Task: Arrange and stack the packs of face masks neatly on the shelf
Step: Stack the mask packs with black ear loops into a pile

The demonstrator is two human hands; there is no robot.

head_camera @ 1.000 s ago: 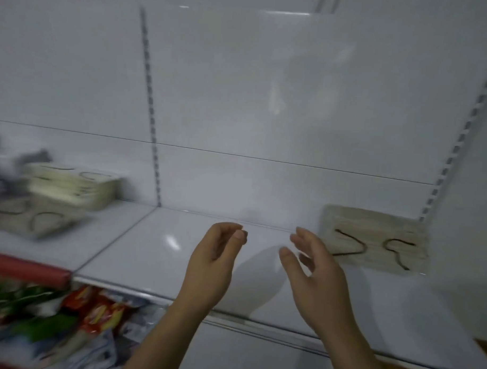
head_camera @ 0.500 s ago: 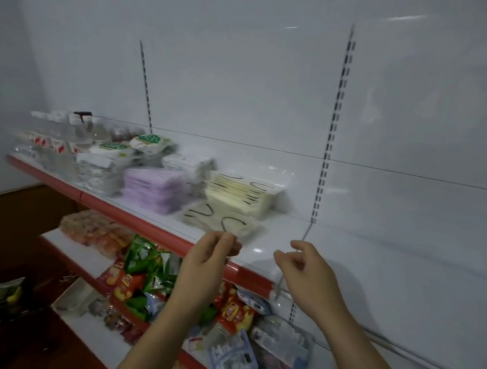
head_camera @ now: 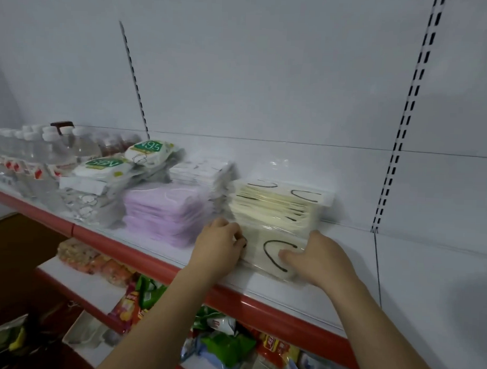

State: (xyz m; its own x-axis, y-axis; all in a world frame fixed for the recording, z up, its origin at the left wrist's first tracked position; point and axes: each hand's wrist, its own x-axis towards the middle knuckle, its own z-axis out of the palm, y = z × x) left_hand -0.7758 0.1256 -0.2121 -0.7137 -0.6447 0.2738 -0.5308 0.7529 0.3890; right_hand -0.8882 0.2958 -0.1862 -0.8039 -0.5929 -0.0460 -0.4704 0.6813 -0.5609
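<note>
— On the shelf [head_camera: 344, 273], head view: how many cream packs?
— One loose cream pack [head_camera: 273, 253] lying flat near the front lip, just before one cream stack [head_camera: 277, 206]. One purple stack [head_camera: 164, 209] stands left of it.
— Hands?
— Left hand [head_camera: 216, 245] curls round the pack's left edge; right hand [head_camera: 321, 257] grips its right edge, thumb on top.
— Room?
— Bare white board runs right, past the slotted upright [head_camera: 401, 126].

two bare forearms, no sleeves, left hand [head_camera: 216, 245] and right hand [head_camera: 321, 256] ungloved, without rings
</note>
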